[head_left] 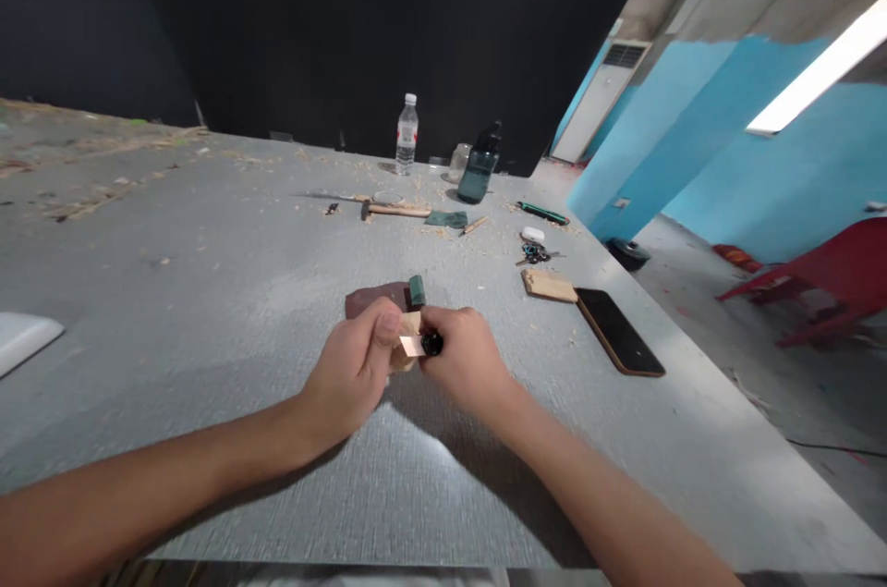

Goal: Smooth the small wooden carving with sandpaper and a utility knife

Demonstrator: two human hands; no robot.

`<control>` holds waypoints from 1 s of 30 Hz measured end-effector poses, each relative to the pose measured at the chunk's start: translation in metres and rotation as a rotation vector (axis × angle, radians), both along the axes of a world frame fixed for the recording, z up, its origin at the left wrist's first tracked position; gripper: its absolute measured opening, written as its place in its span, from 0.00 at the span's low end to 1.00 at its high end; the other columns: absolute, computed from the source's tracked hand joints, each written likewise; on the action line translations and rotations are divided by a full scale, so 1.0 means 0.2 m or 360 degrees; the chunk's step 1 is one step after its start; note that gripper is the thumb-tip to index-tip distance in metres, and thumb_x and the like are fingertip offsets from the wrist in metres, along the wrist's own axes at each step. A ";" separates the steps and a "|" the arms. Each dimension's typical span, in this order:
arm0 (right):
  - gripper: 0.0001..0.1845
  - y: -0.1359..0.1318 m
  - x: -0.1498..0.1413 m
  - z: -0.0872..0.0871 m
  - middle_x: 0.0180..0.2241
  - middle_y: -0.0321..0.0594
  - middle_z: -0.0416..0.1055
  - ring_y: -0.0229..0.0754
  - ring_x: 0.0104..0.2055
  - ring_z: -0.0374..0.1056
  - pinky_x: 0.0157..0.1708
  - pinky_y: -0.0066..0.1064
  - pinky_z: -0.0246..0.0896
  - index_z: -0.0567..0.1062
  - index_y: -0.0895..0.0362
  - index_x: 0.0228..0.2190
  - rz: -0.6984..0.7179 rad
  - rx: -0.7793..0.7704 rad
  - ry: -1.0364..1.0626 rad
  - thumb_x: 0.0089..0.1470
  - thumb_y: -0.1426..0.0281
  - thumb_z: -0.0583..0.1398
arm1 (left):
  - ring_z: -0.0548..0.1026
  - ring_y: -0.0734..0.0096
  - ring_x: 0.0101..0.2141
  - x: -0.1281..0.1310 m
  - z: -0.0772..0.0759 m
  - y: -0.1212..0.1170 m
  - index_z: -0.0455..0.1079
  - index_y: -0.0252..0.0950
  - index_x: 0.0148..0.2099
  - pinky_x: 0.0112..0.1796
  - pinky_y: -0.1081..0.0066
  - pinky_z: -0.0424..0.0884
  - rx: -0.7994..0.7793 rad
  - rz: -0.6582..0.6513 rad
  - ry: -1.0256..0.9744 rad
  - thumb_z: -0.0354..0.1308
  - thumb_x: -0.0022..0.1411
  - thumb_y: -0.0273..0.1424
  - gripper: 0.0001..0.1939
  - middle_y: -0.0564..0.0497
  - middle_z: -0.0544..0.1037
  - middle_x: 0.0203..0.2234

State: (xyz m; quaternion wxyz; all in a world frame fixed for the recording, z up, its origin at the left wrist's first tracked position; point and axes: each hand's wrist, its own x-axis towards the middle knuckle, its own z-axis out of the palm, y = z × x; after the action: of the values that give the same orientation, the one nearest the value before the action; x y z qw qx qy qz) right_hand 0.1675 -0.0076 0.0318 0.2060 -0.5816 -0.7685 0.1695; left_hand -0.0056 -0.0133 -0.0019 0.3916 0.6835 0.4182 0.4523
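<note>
My left hand is closed round a small piece of light wood, with the thumb lying along its near side. My right hand is closed round a black-handled knife, its short, broad, bright blade against the wood between my hands. Most of the handle is hidden in the fist. Just beyond my hands, a brown sheet that looks like sandpaper lies on the grey table. At its right end is a small green block.
Farther back lie a hammer, a green sheet and a green-black cutter. A water bottle and a dark bottle stand behind. Rightward are keys, a wood block and a phone near the edge.
</note>
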 end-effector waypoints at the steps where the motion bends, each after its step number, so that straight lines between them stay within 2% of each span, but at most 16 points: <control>1: 0.10 0.01 -0.01 -0.01 0.23 0.34 0.73 0.37 0.25 0.58 0.29 0.33 0.43 0.75 0.54 0.25 -0.0029 0.0019 -0.0007 0.44 0.81 0.62 | 0.64 0.73 0.25 0.00 0.00 0.00 0.61 0.39 0.35 0.27 0.71 0.59 -0.0009 0.0012 -0.0001 0.39 0.81 0.53 0.28 0.56 0.65 0.24; 6: 0.09 0.09 -0.01 -0.05 0.22 0.33 0.67 0.37 0.25 0.52 0.29 0.34 0.40 0.70 0.54 0.21 -0.0201 0.0088 0.0038 0.42 0.79 0.63 | 0.64 0.73 0.25 0.01 0.00 -0.02 0.62 0.39 0.35 0.26 0.71 0.58 -0.0016 0.0100 0.0044 0.39 0.81 0.53 0.28 0.55 0.67 0.24; 8: 0.10 0.17 0.06 -0.03 0.20 0.31 0.63 0.37 0.24 0.52 0.29 0.34 0.40 0.67 0.54 0.20 -0.0360 0.0117 0.0181 0.42 0.79 0.61 | 0.64 0.74 0.23 0.02 -0.01 -0.06 0.62 0.39 0.34 0.25 0.71 0.58 0.0004 0.0036 0.0087 0.39 0.81 0.53 0.28 0.55 0.67 0.23; 10: 0.13 0.24 0.17 0.01 0.19 0.31 0.57 0.37 0.24 0.52 0.28 0.33 0.42 0.62 0.52 0.19 -0.0539 0.0170 0.0263 0.47 0.79 0.57 | 0.64 0.74 0.20 0.04 -0.02 -0.11 0.63 0.39 0.34 0.23 0.72 0.56 -0.0043 -0.0311 0.0185 0.40 0.81 0.52 0.28 0.57 0.66 0.19; 11: 0.14 0.27 0.22 0.03 0.19 0.30 0.54 0.38 0.24 0.52 0.28 0.33 0.42 0.59 0.51 0.19 -0.0616 0.0213 0.0273 0.49 0.79 0.55 | 0.64 0.75 0.19 0.05 -0.03 -0.12 0.64 0.39 0.36 0.22 0.72 0.56 -0.0090 -0.0395 0.0200 0.38 0.82 0.51 0.28 0.57 0.67 0.19; 12: 0.14 0.28 0.26 0.04 0.19 0.31 0.53 0.38 0.25 0.52 0.29 0.33 0.43 0.58 0.51 0.19 -0.0660 0.0257 0.0283 0.50 0.78 0.54 | 0.64 0.75 0.19 0.05 -0.03 -0.13 0.63 0.39 0.35 0.23 0.72 0.56 -0.0080 -0.0373 0.0208 0.37 0.82 0.51 0.29 0.57 0.66 0.19; 13: 0.14 0.28 0.28 0.04 0.20 0.31 0.54 0.39 0.26 0.53 0.29 0.33 0.44 0.58 0.51 0.20 -0.0665 0.0290 0.0292 0.52 0.78 0.54 | 0.65 0.74 0.21 0.06 -0.02 -0.12 0.63 0.39 0.34 0.24 0.72 0.58 -0.0044 -0.0264 0.0192 0.37 0.82 0.51 0.29 0.56 0.66 0.20; 15: 0.14 0.24 0.26 0.04 0.20 0.31 0.54 0.39 0.27 0.53 0.30 0.33 0.45 0.58 0.51 0.20 -0.0565 0.0283 0.0299 0.51 0.76 0.56 | 0.66 0.73 0.24 0.06 -0.01 -0.09 0.63 0.38 0.33 0.26 0.71 0.60 0.0027 -0.0069 0.0141 0.39 0.81 0.52 0.29 0.54 0.68 0.23; 18: 0.15 0.12 0.14 0.02 0.19 0.30 0.55 0.38 0.26 0.53 0.29 0.32 0.44 0.60 0.52 0.19 -0.0321 0.0209 0.0286 0.50 0.76 0.60 | 0.66 0.72 0.25 0.03 0.00 -0.02 0.65 0.38 0.34 0.27 0.70 0.60 0.0062 0.0031 0.0102 0.40 0.81 0.51 0.29 0.54 0.67 0.24; 22: 0.15 -0.01 0.05 0.04 0.19 0.30 0.58 0.38 0.25 0.51 0.29 0.33 0.43 0.63 0.53 0.20 -0.0091 0.0059 0.0076 0.49 0.79 0.61 | 0.66 0.73 0.26 0.01 -0.02 0.00 0.66 0.38 0.36 0.29 0.71 0.61 0.0065 0.0038 -0.0004 0.43 0.81 0.51 0.27 0.54 0.69 0.25; 26: 0.13 -0.04 0.05 0.05 0.20 0.32 0.62 0.38 0.25 0.50 0.29 0.33 0.43 0.68 0.53 0.21 -0.0060 -0.0039 -0.0079 0.51 0.79 0.62 | 0.66 0.74 0.27 0.00 -0.04 -0.02 0.67 0.38 0.39 0.29 0.73 0.62 0.0047 -0.0003 -0.0129 0.46 0.81 0.50 0.23 0.55 0.70 0.26; 30: 0.09 -0.05 0.05 0.06 0.22 0.36 0.70 0.39 0.26 0.56 0.29 0.34 0.43 0.73 0.54 0.23 -0.0022 -0.0078 -0.0136 0.49 0.80 0.62 | 0.66 0.75 0.26 0.00 -0.03 -0.03 0.68 0.38 0.40 0.27 0.73 0.61 0.0097 -0.0011 -0.0122 0.46 0.81 0.50 0.24 0.56 0.69 0.26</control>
State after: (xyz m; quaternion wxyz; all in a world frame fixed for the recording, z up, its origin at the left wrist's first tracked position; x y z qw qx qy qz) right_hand 0.1776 -0.0178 0.0440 0.1600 -0.5984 -0.7682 0.1619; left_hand -0.0050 -0.0191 -0.0070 0.3879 0.6788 0.3866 0.4892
